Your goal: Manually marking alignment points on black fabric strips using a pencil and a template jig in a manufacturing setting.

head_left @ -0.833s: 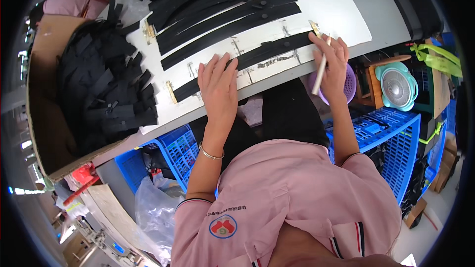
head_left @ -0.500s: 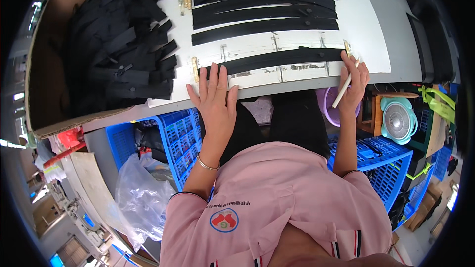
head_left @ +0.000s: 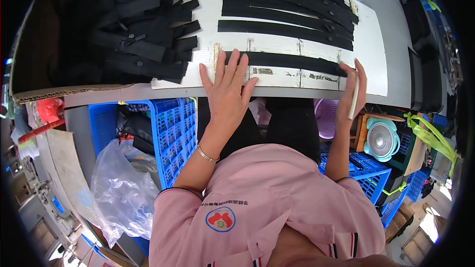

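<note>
My left hand (head_left: 227,81) lies flat, fingers spread, with its fingertips on the left end of a black fabric strip (head_left: 292,61). The strip runs lengthwise over a white board (head_left: 373,64) marked with dark lines. My right hand (head_left: 352,89) is at the strip's right end, with a thin white pencil-like stick (head_left: 354,100) held against the palm. Its fingertips are close to the strip; whether they touch it I cannot tell. Several more black strips (head_left: 287,31) lie side by side farther up the board, some with small dark round pieces on them.
A cardboard box (head_left: 74,90) piled with black strips (head_left: 143,49) stands on the left of the grey table (head_left: 277,92). Below are blue plastic crates (head_left: 173,138), a clear plastic bag (head_left: 123,188), a purple basket (head_left: 325,118) and a small teal fan (head_left: 382,138).
The view has shifted, so the board and box appear farther right and nearer. My right fingers have lifted slightly and opened off the strip's end. My left hand stays on the strip.
</note>
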Tool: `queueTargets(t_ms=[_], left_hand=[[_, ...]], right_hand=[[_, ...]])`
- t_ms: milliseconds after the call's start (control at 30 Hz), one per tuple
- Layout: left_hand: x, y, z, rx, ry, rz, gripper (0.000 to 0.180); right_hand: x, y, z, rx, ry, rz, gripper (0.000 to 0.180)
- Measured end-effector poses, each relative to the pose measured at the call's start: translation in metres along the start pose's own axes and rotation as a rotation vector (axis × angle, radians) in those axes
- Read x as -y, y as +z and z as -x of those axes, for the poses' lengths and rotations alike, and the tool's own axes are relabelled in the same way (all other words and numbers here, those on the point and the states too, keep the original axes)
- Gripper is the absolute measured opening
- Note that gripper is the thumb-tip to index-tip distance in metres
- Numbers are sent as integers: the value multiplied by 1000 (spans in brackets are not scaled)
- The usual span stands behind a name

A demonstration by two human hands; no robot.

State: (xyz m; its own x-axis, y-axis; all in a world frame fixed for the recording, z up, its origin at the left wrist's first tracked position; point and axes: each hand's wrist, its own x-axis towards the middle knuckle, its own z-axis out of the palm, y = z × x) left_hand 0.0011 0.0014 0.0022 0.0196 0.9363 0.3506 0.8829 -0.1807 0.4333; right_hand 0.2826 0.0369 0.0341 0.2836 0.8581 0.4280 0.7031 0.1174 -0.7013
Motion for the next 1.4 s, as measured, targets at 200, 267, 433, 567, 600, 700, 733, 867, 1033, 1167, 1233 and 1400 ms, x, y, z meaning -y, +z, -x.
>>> queueTargets(t_ms=[200, 267, 433, 567, 600, 700, 733, 867, 1033, 1167, 1233, 1400], left_hand=[[0, 1, 0, -34, -9, -1, 51], [-1, 1, 0, -33, -18, -1, 51], [-3, 4, -1, -65, -6, 17, 48], [-2, 2, 0, -72, -9, 14, 49], [-2, 2, 0, -70, -12, 11, 49], [-2, 2, 0, -70, -18, 23, 49], [-3, 2, -1, -70, -16, 37, 48], [-2, 2, -1, -66, -5, 21, 49], [-1, 3, 0, -75, -11, -10, 48], [-2, 4, -1, -79, -8, -12, 47], [-3, 5, -2, -74, -14, -14, 47], [-3, 6, -3, -76, -1, -19, 46]], right_hand=[[74, 63, 2, 509, 79, -544, 24], [86, 89, 6, 545, 129, -666, 20], [79, 116, 8, 581, 73, -540, 19], [78, 119, 9, 594, 32, -553, 19], [79, 119, 9, 595, 31, -551, 19], [80, 119, 10, 608, 32, -534, 19], [80, 119, 10, 596, 22, -527, 19], [81, 122, 11, 526, -8, -555, 19], [75, 115, 10, 597, 35, -525, 20], [75, 111, 9, 665, -7, -539, 21], [75, 113, 10, 638, -34, -537, 20], [71, 113, 11, 598, -67, -543, 20]])
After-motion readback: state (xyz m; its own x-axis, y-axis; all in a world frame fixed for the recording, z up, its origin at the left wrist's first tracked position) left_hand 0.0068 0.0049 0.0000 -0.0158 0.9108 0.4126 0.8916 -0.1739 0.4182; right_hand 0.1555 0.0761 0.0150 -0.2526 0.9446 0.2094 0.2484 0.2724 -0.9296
